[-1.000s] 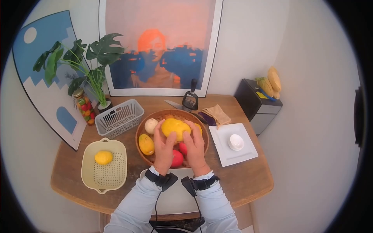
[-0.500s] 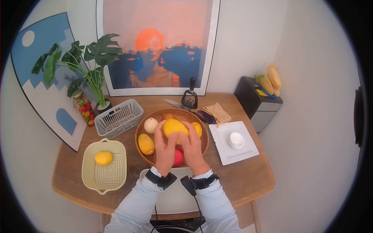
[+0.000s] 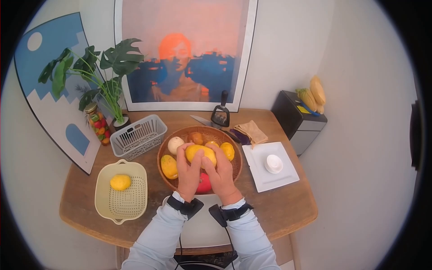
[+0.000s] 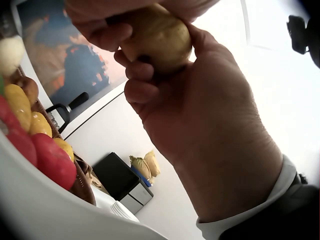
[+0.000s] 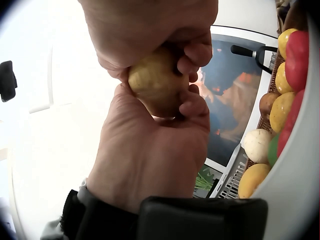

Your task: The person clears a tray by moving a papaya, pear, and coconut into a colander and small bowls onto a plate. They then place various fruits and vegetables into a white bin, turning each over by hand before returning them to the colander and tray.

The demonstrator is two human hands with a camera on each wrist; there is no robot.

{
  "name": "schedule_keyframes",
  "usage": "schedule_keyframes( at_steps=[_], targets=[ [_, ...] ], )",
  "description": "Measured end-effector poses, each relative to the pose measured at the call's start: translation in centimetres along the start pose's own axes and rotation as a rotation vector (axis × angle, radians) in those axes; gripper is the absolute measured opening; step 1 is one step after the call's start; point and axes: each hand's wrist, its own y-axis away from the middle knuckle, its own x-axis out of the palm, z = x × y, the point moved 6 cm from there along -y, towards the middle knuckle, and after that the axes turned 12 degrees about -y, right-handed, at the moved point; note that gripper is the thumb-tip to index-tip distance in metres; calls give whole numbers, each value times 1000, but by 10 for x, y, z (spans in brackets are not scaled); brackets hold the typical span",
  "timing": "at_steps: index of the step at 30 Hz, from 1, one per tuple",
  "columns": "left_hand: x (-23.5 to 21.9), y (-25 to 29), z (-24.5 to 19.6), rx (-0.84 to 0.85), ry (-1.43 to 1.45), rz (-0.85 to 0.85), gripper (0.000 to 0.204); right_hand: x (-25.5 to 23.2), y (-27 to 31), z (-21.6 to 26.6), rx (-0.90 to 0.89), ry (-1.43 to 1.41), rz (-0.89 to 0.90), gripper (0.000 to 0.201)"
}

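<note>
Both hands hold a yellow mango [image 3: 201,155] up over the round wicker basket [image 3: 239,167]. My left hand [image 3: 189,174] grips its left side and my right hand [image 3: 221,176] its right side, with both thumbs on the near face. In the left wrist view the fingers curl round the mango [image 4: 165,40], which has a dark spot at one end. The right wrist view shows the mango [image 5: 157,82] enclosed between the two palms. Below lie another mango [image 3: 169,167], a white round vegetable [image 3: 175,145], a brown onion [image 3: 195,138] and a red pepper [image 3: 204,182].
A cream colander [image 3: 142,193] with a yellow fruit [image 3: 120,182] stands left, a grey basket [image 3: 139,135] behind it. On the right, a square white plate [image 3: 265,183] bears a small white bowl [image 3: 273,164]. A peeler-like tool [image 3: 221,116], knife [image 3: 200,120] and cloth [image 3: 252,131] lie behind.
Both hands have lowered slightly and drawn toward me, turning the mango between them. The onion and yellow fruits at the basket's back show more now.
</note>
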Motion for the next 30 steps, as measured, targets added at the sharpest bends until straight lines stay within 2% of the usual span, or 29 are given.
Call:
schedule_keyframes(
  at_steps=[6,9,12,14,16,18,21,23,24,27,29,30],
  targets=[
    [-2,0,-4,87,-210,-74,32,0,4,-19,345,-310,8,37],
    [-1,0,-10,120,-207,-73,37,3,3,-20,261,-372,-11,36],
    [1,-1,-12,142,-174,-18,45,5,6,-32,290,-440,-33,37],
    [3,-1,-8,186,-180,27,48,2,10,-41,593,-556,-76,37],
    [8,4,-9,128,-67,63,46,0,11,-42,693,-593,-95,38],
    [10,5,-7,77,-7,74,42,-4,8,-36,596,-554,-90,39],
    [7,1,2,-15,56,88,38,-6,1,-25,-24,-71,-52,42],
    [8,1,9,-121,173,139,39,-5,2,-23,-34,-44,-73,41],
    [8,1,8,-59,107,141,40,-6,1,-21,-39,-30,-81,41],
    [13,4,3,122,-42,135,40,-13,8,-38,597,-476,-159,42],
    [20,9,-8,232,-82,122,41,-14,8,-36,625,-517,-230,40],
    [19,8,-4,122,-18,146,41,-16,9,-37,639,-537,-267,39]
  ],
)
